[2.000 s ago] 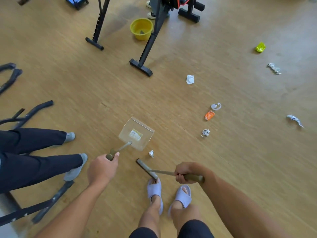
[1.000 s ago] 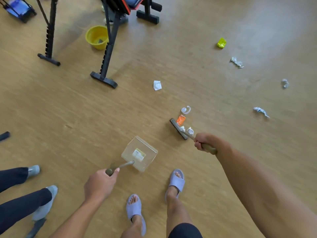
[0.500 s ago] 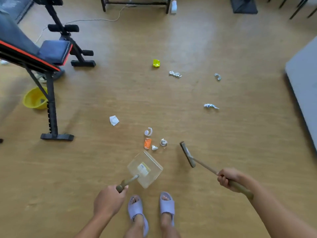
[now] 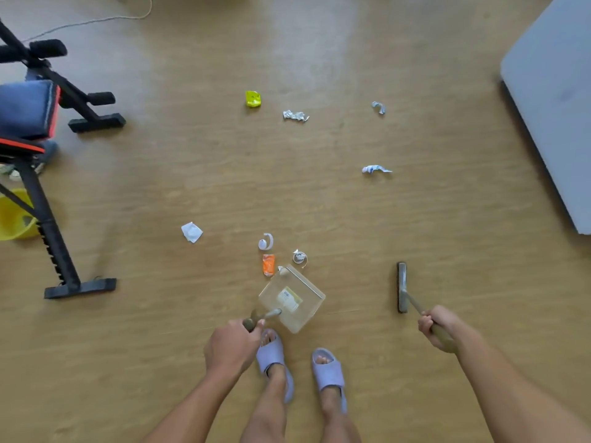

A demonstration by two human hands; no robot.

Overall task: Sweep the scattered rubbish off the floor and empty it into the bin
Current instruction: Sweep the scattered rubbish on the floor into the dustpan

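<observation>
The clear dustpan point(image 4: 291, 298) sits on the wooden floor point(image 4: 160, 330) just ahead of the person's two slippered feet, and everything else can be placed from it. The left hand point(image 4: 231, 346) is closed around the dustpan's handle; the right hand point(image 4: 438, 327) is wrapped tight around the handle of the brush point(image 4: 402, 287), whose dark head rests on the floor well off to the dustpan's right, apart from any litter.

At the dustpan's far lip lies a tight cluster of four bits: an orange wrapper point(image 4: 268, 264) just beside its far left corner, a tiny white scrap point(image 4: 281, 270) touching or nearly touching the lip, a curled white strip point(image 4: 266, 242) beyond the orange wrapper, and a small crumpled ring of paper point(image 4: 300, 257) beside the far right corner. A folded white paper point(image 4: 192, 232) lies farther out to the left.

Well beyond the dustpan are four more pieces: a yellow wrapper point(image 4: 253, 99), a crumpled silver wrapper point(image 4: 295, 115) just right of it, a small bluish twist point(image 4: 379, 107) farther right, and a white-and-blue crumpled wrapper point(image 4: 375, 169) nearer in. That makes nine pieces of rubbish in sight.

Far to the dustpan's left stands a black exercise bench point(image 4: 38, 148), with one yellow bin point(image 4: 14, 215) partly hidden behind its frame. A grey mat point(image 4: 556, 100) lies at the far right.
</observation>
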